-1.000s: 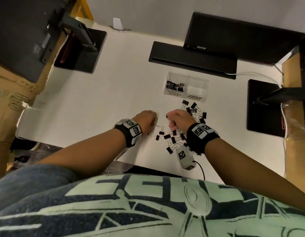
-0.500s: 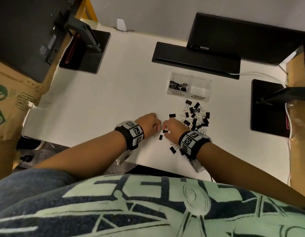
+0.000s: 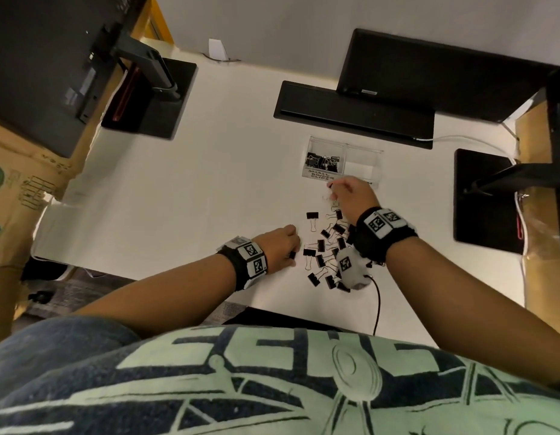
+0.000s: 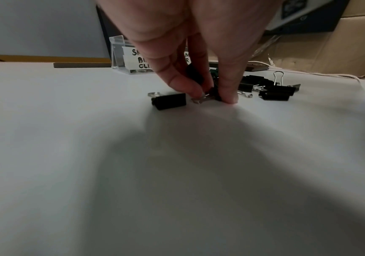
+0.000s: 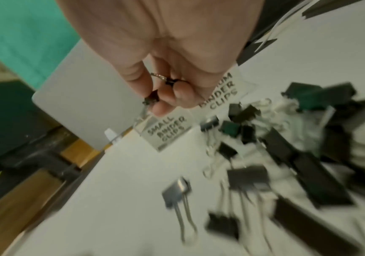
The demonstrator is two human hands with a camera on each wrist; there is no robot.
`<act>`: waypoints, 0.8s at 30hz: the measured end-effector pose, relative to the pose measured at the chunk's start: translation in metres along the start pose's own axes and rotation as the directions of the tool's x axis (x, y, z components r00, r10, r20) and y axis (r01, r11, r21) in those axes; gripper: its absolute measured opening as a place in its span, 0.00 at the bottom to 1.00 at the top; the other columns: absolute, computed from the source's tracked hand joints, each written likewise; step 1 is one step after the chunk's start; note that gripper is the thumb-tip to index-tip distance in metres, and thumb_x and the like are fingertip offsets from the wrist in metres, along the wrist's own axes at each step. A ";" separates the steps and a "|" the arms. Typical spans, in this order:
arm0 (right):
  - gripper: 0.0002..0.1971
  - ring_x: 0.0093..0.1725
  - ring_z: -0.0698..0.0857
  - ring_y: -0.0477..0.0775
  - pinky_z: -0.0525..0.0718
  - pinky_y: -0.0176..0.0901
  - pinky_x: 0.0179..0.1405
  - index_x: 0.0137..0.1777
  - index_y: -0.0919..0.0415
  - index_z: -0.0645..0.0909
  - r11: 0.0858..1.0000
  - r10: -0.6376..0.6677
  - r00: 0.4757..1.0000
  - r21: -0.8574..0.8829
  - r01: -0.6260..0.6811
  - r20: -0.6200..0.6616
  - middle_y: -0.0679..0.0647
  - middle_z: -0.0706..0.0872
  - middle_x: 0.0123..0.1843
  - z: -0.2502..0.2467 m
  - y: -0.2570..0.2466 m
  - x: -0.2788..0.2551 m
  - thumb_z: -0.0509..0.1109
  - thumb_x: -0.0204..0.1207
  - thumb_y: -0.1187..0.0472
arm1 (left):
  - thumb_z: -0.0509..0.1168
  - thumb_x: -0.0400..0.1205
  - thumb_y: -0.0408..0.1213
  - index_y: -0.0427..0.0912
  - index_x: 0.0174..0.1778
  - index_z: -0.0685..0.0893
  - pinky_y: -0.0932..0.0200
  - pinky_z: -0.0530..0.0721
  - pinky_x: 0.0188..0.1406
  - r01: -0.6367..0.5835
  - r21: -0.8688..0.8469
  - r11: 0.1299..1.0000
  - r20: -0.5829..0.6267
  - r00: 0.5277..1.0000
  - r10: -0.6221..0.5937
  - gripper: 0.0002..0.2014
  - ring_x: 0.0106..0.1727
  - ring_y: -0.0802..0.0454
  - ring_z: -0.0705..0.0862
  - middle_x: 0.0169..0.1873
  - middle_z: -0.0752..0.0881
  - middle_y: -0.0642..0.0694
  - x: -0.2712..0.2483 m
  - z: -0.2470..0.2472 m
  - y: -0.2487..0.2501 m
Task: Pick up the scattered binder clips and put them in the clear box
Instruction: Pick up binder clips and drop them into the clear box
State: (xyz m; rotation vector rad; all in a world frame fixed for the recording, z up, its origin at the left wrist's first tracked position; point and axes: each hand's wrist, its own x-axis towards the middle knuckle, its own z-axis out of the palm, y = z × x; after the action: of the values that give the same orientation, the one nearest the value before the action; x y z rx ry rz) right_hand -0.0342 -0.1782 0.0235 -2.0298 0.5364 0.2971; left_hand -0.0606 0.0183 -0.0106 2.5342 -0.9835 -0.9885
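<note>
The right hand (image 3: 351,196) should drop its pinched clips (image 5: 155,98) into the box (image 3: 363,164) just ahead, while the left hand (image 3: 278,246) lifts its pinched clip (image 4: 210,95) straight up.

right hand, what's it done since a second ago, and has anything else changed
The right hand left the clip pile beside the left hand and went forward to the clear box, now pinching a small clip near the "small binder clips" label. The left hand stayed low at the pile's left edge, pinching a clip on the table. Box and the rest of the pile unchanged.
</note>
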 end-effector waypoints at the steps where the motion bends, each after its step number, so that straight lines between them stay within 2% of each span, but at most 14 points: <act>1: 0.14 0.25 0.72 0.42 0.70 0.32 0.19 0.59 0.58 0.82 1.000 -0.007 1.000 0.016 0.007 -0.027 0.50 0.84 0.45 -0.005 -0.005 0.006 0.56 0.84 0.56 | 0.69 0.79 0.40 0.38 0.59 0.79 0.54 0.78 0.47 0.000 -0.006 1.000 -0.005 1.000 0.000 0.16 0.54 0.42 0.81 0.59 0.74 0.41 0.001 0.000 0.000; 4: 0.14 0.32 0.79 0.46 0.77 0.36 0.23 0.58 0.57 0.83 1.000 -0.024 0.995 -0.004 0.024 -0.094 0.51 0.84 0.48 -0.018 -0.023 0.026 0.56 0.83 0.57 | 0.68 0.78 0.39 0.37 0.57 0.80 0.53 0.79 0.49 0.001 -0.033 0.999 -0.019 1.000 -0.002 0.14 0.54 0.42 0.81 0.58 0.77 0.41 0.003 -0.003 0.001; 5: 0.14 0.38 0.82 0.50 0.82 0.39 0.27 0.57 0.57 0.84 0.999 -0.032 0.994 -0.023 0.030 -0.106 0.51 0.84 0.48 -0.021 -0.028 0.033 0.57 0.83 0.58 | 0.67 0.78 0.38 0.38 0.56 0.80 0.53 0.79 0.50 0.005 -0.052 0.999 -0.029 1.000 -0.007 0.13 0.54 0.43 0.81 0.57 0.78 0.41 0.004 -0.005 0.000; 7: 0.13 0.47 0.86 0.55 0.88 0.48 0.42 0.56 0.58 0.85 0.995 -0.058 0.991 -0.083 0.048 -0.119 0.52 0.86 0.49 -0.022 -0.038 0.047 0.59 0.81 0.60 | 0.67 0.78 0.37 0.38 0.54 0.80 0.57 0.78 0.49 0.021 -0.099 0.995 -0.066 0.997 -0.027 0.11 0.53 0.44 0.82 0.55 0.81 0.41 0.007 -0.011 0.000; 8: 0.12 0.50 0.86 0.57 0.88 0.48 0.47 0.55 0.59 0.85 0.991 -0.071 0.990 -0.125 0.056 -0.118 0.53 0.87 0.50 -0.021 -0.042 0.052 0.60 0.81 0.61 | 0.67 0.78 0.37 0.38 0.53 0.81 0.58 0.76 0.48 0.034 -0.130 0.991 -0.095 0.994 -0.047 0.10 0.52 0.44 0.82 0.54 0.82 0.42 0.009 -0.015 0.000; 11: 0.13 0.56 0.86 0.58 0.84 0.43 0.51 0.57 0.60 0.85 0.953 -0.130 0.987 -0.287 0.098 -0.095 0.56 0.87 0.59 -0.014 -0.049 0.062 0.61 0.80 0.63 | 0.69 0.78 0.37 0.38 0.51 0.82 0.58 0.78 0.47 0.104 -0.270 0.957 -0.178 0.972 -0.155 0.09 0.48 0.46 0.83 0.50 0.85 0.43 0.014 -0.027 -0.001; 13: 0.14 0.58 0.84 0.59 0.83 0.44 0.56 0.58 0.60 0.86 0.926 -0.161 0.984 -0.356 0.125 -0.075 0.57 0.86 0.61 -0.009 -0.052 0.064 0.61 0.79 0.65 | 0.70 0.77 0.38 0.38 0.50 0.83 0.59 0.78 0.46 0.132 -0.351 0.927 -0.224 0.949 -0.220 0.09 0.45 0.49 0.81 0.47 0.85 0.44 0.018 -0.037 -0.001; 16: 0.14 0.60 0.83 0.60 0.82 0.44 0.57 0.58 0.60 0.85 0.890 -0.182 0.983 -0.430 0.152 -0.027 0.59 0.85 0.63 -0.004 -0.051 0.068 0.61 0.78 0.68 | 0.71 0.77 0.38 0.39 0.47 0.83 0.60 0.78 0.45 0.144 -0.438 0.888 -0.281 0.916 -0.287 0.08 0.43 0.51 0.80 0.43 0.84 0.47 0.027 -0.053 -0.002; 19: 0.16 0.62 0.82 0.59 0.80 0.43 0.56 0.61 0.59 0.83 0.880 -0.184 0.983 -0.445 0.170 0.011 0.60 0.82 0.65 -0.004 -0.048 0.066 0.62 0.77 0.71 | 0.71 0.77 0.40 0.41 0.47 0.82 0.59 0.79 0.47 0.145 -0.461 0.875 -0.300 0.903 -0.308 0.08 0.43 0.52 0.80 0.43 0.83 0.48 0.039 -0.072 0.002; 22: 0.17 0.62 0.82 0.57 0.81 0.43 0.57 0.61 0.58 0.83 0.904 -0.202 0.979 -0.389 0.180 -0.015 0.58 0.81 0.65 -0.010 -0.046 0.056 0.60 0.77 0.71 | 0.71 0.77 0.40 0.42 0.49 0.81 0.56 0.82 0.52 0.118 -0.435 0.893 -0.323 0.905 -0.277 0.09 0.46 0.50 0.82 0.46 0.84 0.47 0.052 -0.094 0.008; 24: 0.16 0.57 0.83 0.54 0.81 0.39 0.51 0.57 0.58 0.84 0.925 -0.212 0.975 -0.337 0.179 -0.065 0.55 0.82 0.62 -0.017 -0.042 0.045 0.59 0.77 0.70 | 0.71 0.77 0.39 0.41 0.49 0.82 0.54 0.84 0.52 0.098 -0.412 0.906 -0.359 0.896 -0.260 0.09 0.46 0.49 0.83 0.47 0.86 0.45 0.064 -0.109 0.012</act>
State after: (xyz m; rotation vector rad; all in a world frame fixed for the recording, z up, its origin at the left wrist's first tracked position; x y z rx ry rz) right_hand 0.0259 -0.1862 0.0449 -2.4140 0.3567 0.1719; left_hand 0.0418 -0.0350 0.0426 2.3762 -0.3885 -0.5787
